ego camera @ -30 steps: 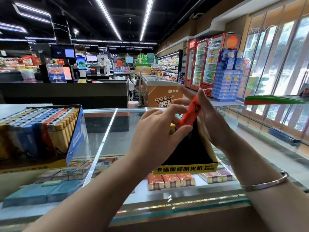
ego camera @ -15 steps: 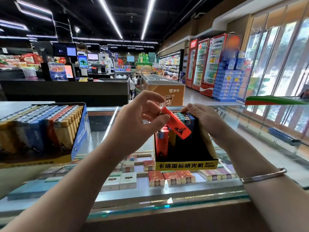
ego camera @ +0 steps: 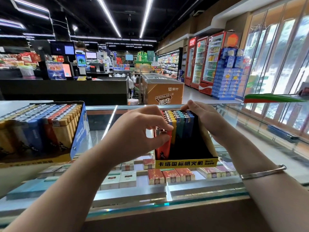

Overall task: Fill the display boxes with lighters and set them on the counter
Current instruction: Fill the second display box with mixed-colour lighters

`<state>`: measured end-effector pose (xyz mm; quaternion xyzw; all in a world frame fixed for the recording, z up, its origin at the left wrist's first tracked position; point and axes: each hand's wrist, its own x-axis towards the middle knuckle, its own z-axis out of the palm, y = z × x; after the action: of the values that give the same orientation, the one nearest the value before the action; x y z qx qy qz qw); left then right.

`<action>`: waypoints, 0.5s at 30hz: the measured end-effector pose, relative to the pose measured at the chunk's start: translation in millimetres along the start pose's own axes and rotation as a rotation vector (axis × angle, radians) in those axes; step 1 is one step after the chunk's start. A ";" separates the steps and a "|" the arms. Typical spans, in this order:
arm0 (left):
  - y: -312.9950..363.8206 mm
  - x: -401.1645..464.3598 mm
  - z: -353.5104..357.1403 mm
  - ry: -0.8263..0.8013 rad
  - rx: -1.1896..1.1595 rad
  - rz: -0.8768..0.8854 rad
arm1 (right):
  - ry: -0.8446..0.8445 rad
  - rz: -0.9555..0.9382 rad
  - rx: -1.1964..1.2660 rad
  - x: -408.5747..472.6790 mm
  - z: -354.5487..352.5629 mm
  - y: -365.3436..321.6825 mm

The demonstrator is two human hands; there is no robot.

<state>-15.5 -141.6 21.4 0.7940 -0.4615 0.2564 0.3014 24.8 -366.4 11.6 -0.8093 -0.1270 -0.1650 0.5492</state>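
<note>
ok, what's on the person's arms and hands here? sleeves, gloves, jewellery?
Both forearms are bare right up to the frame edge: no sleeves in view, no gloves. The left hand shows no rings or watch. The right hand is also bare, with a thin plain silver bangle round that wrist.

Red lighter; black display box with yellow front.

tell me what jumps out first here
Two hands at the centre of the glass counter: the left hand pushes a red lighter into a half-filled yellow box, the right hand steadying it. A full box sits at left.
</note>
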 end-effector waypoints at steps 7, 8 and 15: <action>-6.3 0.1 -2.4 -0.153 -0.221 -0.163 | 0.000 -0.004 -0.018 1.0 -1.0 0.7; -7.6 -0.2 -1.8 -0.174 -0.280 -0.209 | 0.000 0.001 -0.008 1.1 -1.2 0.9; -14.9 -2.8 21.6 -0.316 -0.276 -0.321 | 0.024 0.047 0.057 -2.3 -0.1 -1.5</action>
<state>-0.8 -149.6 1.0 0.8387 -0.4014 0.0126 0.3677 22.2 -366.0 12.0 -0.7942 -0.1062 -0.1581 0.5771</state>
